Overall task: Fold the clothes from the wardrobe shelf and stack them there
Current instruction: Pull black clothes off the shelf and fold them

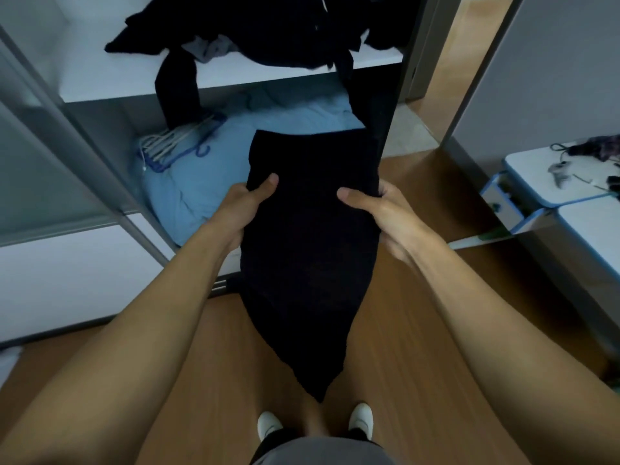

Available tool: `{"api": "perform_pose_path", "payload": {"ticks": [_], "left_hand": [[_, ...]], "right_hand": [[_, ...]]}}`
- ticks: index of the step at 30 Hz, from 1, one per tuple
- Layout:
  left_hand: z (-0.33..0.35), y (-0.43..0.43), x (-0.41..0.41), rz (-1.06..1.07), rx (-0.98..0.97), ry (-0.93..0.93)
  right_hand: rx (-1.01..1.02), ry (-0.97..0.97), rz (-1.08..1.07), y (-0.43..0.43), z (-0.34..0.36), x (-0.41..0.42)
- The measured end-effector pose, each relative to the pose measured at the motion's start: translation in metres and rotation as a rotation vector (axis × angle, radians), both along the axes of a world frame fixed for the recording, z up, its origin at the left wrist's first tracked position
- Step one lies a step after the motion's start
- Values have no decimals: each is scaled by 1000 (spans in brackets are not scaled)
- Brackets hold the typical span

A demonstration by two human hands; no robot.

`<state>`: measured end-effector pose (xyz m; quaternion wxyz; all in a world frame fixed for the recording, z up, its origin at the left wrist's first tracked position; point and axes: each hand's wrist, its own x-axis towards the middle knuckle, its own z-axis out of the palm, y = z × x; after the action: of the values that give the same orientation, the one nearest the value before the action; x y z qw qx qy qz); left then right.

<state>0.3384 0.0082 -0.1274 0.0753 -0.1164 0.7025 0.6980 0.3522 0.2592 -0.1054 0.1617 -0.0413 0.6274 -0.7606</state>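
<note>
1. Standing before an open wardrobe (pixel 100 129), a person works above a wooden floor (pixel 208 364). Pale blue bedding (pixel 188 196) and a bundle of hangers (pixel 174 142) fill the compartment below.
2. The wardrobe shelf (pixel 134 85) at the top of the view carries a loose heap of dark clothes (pixel 268 31), none of it folded, with one piece trailing over the front edge.
3. A black garment (pixel 308 229) hangs in the air in front of the wardrobe, lower than the shelf. Its upper edge is level and its lower end tapers to a point near the person's white shoes (pixel 268 424).
4. The left hand (pixel 245 209) has its grip closed on the garment's left edge, thumb on the front and fingers hidden behind the cloth. The right hand (pixel 379 213) pinches the right edge the same way at about the same height.
5. The garment looks partly folded lengthwise, with the cross fold not yet made.
6. Doing this step well probably means keeping both grips level so the side edges stay matched. The hanging tail then wants bringing up to meet the top edge without letting the cloth twist.
7. Setting the finished piece on a bare stretch of the shelf, beside the heap and not on it, should keep the stack tidy.
</note>
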Motion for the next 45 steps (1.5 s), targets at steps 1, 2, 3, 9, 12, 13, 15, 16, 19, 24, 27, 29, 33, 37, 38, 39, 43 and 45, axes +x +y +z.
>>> {"api": "perform_pose_path", "payload": {"ticks": [1,2,3,9,12,13,15,16,19,24,27,29,33,37,38,39,43,45], "left_hand": [[6,-1,-4,10,29,8],[12,-2,-8,12,68,9],[18,-4,-12,5,110,1],[-11,-28,13,-236,192,-140],[-37,-34,40,-430,-13,-247],[-39,-31,41,-428,-55,-231],[-37,-24,35,-344,-57,-163],[-35,-19,29,-290,-15,-123],[-28,-8,15,-159,119,-51],[-20,-12,5,-92,-12,-69],[-23,-18,5,-7,-94,-100],[-29,-26,8,135,-58,-138],[-56,-46,33,74,134,-197],[-74,-32,56,-65,324,-227],[-75,-27,56,-81,306,-227],[-75,-23,56,-95,291,-232],[-74,-19,55,-152,359,-254],[-72,-13,55,-184,346,-207]], "right_hand": [[-66,-36,44,2,0,1],[-73,-63,85,3,0,2],[-41,-80,115,2,-2,2],[54,-148,30,-18,-19,3],[21,-259,-47,-18,-20,-1],[4,-320,-81,-16,-15,-6],[-33,-432,-124,-6,-4,-18],[-75,-441,-127,0,0,-24],[-182,-357,-38,14,-2,-24],[-142,-373,-51,9,-47,10],[-163,-367,-91,1,-49,13],[-213,-398,-107,-3,-50,13],[-303,-452,-95,1,-53,16],[-346,-518,-55,5,-54,19],[-350,-512,-49,6,-55,19],[-353,-502,-46,8,-54,18],[-438,-476,-47,21,-48,10],[-536,-443,-25,29,-45,9]]}}
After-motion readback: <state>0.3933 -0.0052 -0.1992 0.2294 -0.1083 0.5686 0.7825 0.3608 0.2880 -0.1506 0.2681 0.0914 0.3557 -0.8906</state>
